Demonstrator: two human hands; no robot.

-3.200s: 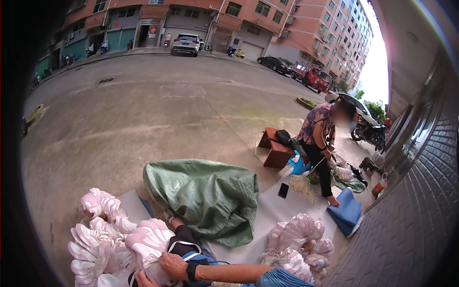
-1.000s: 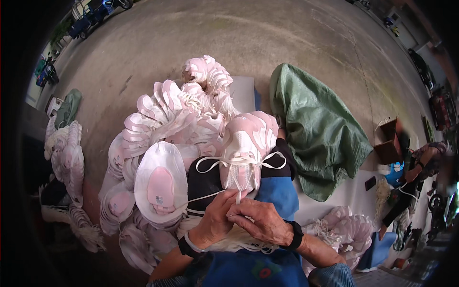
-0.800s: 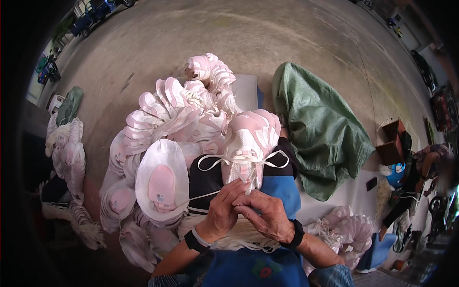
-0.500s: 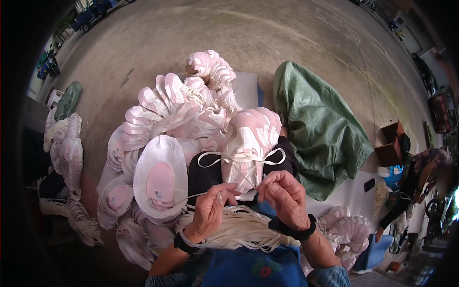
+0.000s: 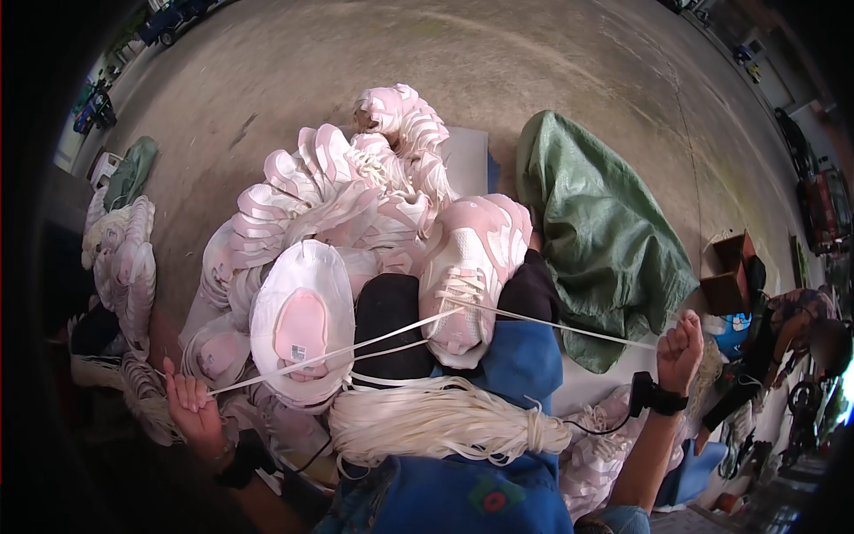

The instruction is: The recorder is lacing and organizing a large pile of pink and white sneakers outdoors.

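Both hands have swung wide apart since half a second ago, when they worked close together at the shoe's eyelets. Now the left hand (image 5: 191, 409) is out at the lower left, fingers closed around one end of the white shoelace (image 5: 356, 347), and the right hand (image 5: 680, 349) is out at the right, fisted on the other end, so the lace runs taut in two straight lines from the pink-and-white sneaker (image 5: 471, 267). That sneaker lies sole down on the person's lap, toe pointing away, with the lace threaded through its lower eyelets. A thick bundle of white laces (image 5: 436, 423) rests across the blue apron (image 5: 498, 445) just below it. Beside the sneaker to the left sits another shoe showing its pink insole (image 5: 301, 325), and behind both rises a heap of pink sneakers (image 5: 356, 187). A green tarp (image 5: 600, 231) lies crumpled on the concrete floor (image 5: 374, 53) to the right.
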